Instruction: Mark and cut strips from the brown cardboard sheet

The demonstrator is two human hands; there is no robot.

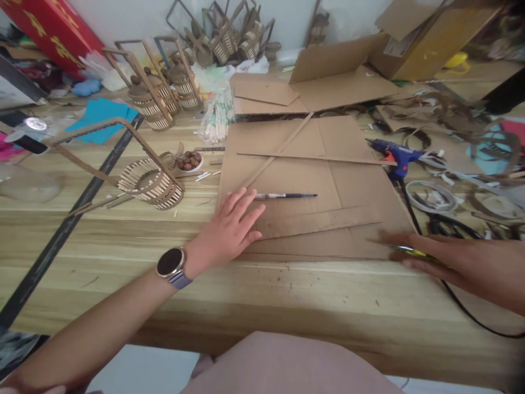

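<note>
My left hand [237,225] lies with fingers spread over the left edge of a flat cardboard sheet [287,180]. Just beyond its fingertips is a dark pen [293,195], and a loose cardboard strip [324,220] starts beside its thumb. At the sheet's lower right corner, my right hand [443,260] is closed around a yellow utility knife [412,251]. Motion smears that hand and the knife's front end. A thin strip [315,158] and a diagonal strip [279,151] rest higher on the sheet.
A blue glue gun [397,156] with a black cable lies right of the sheet, near a tape roll [430,196]. At left stand a slatted basket [151,183] and a small bowl of brown beads [190,161]. Folded cardboard [315,90] lies behind.
</note>
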